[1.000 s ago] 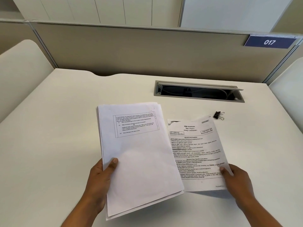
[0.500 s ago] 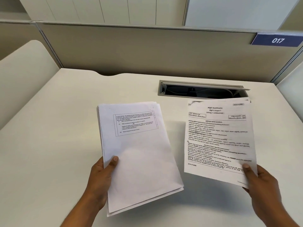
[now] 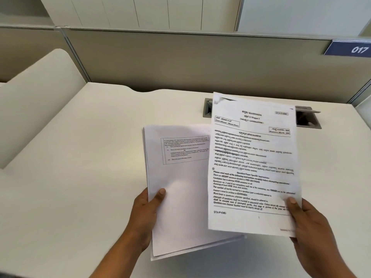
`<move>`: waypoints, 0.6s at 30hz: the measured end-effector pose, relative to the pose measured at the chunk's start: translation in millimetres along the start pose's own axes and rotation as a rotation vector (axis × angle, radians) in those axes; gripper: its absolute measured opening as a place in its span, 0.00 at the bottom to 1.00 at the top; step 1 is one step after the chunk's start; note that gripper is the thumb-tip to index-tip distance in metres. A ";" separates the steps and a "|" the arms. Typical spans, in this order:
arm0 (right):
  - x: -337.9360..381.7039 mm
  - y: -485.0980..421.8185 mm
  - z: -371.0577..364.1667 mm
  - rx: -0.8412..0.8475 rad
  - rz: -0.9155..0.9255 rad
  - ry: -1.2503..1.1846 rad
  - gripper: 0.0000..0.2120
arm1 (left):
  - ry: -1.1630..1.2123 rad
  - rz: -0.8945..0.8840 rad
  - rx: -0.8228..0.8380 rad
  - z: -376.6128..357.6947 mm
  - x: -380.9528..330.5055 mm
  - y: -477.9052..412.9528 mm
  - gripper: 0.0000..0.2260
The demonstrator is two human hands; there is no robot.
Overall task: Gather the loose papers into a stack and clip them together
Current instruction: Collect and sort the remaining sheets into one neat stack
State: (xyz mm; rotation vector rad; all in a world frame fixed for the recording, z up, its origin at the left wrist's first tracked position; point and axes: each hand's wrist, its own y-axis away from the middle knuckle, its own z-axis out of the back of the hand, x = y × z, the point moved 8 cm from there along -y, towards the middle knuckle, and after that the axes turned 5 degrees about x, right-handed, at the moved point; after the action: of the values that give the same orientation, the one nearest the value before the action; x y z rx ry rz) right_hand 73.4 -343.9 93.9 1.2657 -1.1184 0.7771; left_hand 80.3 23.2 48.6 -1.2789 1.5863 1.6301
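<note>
My left hand [image 3: 145,215] grips a stack of white papers [image 3: 180,197] at its lower left edge, thumb on top, holding it above the desk. The top page carries a small boxed block of print. My right hand [image 3: 309,227] pinches a single printed sheet [image 3: 253,165] at its lower right corner, thumb on the face. That sheet hangs above the stack and overlaps its right edge. The binder clip is hidden behind the sheet.
The white desk [image 3: 80,177] spreads to the left and front. A grey cable slot [image 3: 307,117] lies at the back, partly covered by the sheet. A beige partition [image 3: 180,61] with a blue 017 tag [image 3: 349,49] closes the far side.
My right hand lifted the printed sheet off the desk and carried it left over the stack's right edge. The binder clip went out of sight behind it. The left hand kept its grip.
</note>
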 end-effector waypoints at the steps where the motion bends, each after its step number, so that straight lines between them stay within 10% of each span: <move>1: -0.5 0.6 -5.2 0.006 0.006 0.014 0.18 | -0.001 0.005 0.007 -2.9 0.3 0.6 0.10; 18: -15.3 12.4 -32.2 -0.027 0.002 0.227 0.07 | 0.061 0.062 0.160 -50.2 0.3 24.9 0.09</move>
State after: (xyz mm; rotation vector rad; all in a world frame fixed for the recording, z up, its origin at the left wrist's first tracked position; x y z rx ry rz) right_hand 64.0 -308.4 85.5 1.1230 -0.9433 0.8804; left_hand 71.6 -29.2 66.5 -1.2178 1.7705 1.4796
